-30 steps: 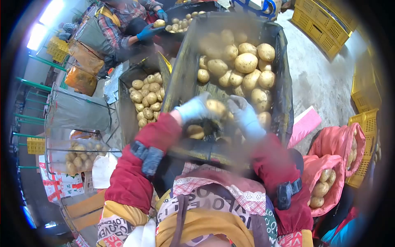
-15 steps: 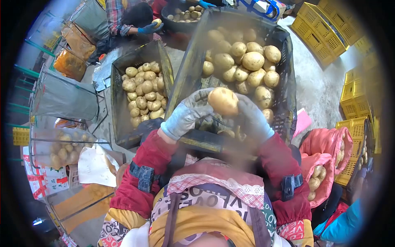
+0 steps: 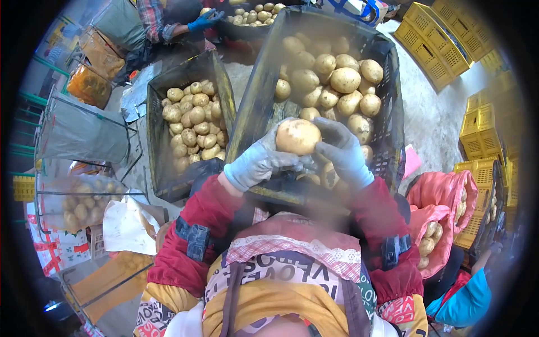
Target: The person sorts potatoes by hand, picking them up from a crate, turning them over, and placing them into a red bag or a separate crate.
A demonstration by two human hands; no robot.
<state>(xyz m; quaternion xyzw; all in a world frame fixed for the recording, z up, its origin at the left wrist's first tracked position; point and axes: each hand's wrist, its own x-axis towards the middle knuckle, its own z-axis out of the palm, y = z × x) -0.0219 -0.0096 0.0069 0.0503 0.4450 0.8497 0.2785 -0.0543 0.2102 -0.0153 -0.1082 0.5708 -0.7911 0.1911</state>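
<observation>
A large pale potato (image 3: 298, 136) is held up over the near part of the big black crate (image 3: 254, 106). My left hand (image 3: 259, 162), in a grey and light-blue glove, grips it from the left and below. On its right side, the gloved fingers of my right hand (image 3: 347, 153) press against it. Beneath and beyond my hands, the crate holds many loose potatoes (image 3: 345, 80), heaped mostly toward the far end. Camera blur softens part of the right hand and the crate's near edge.
To the left stands a smaller crate (image 3: 152, 135) of smaller potatoes. Pink sacks (image 3: 429, 216) of potatoes and yellow crates (image 3: 478, 129) are on the right. Wire frames holding bags (image 3: 84, 129) line the left. A co-worker's blue-gloved hand (image 3: 205, 21) is at the top, another person's sleeve (image 3: 463, 300) lower right.
The potato has shifted slightly left and turned in my hands. My right fingers have moved in against its side. The co-worker's blue glove has moved up a little.
</observation>
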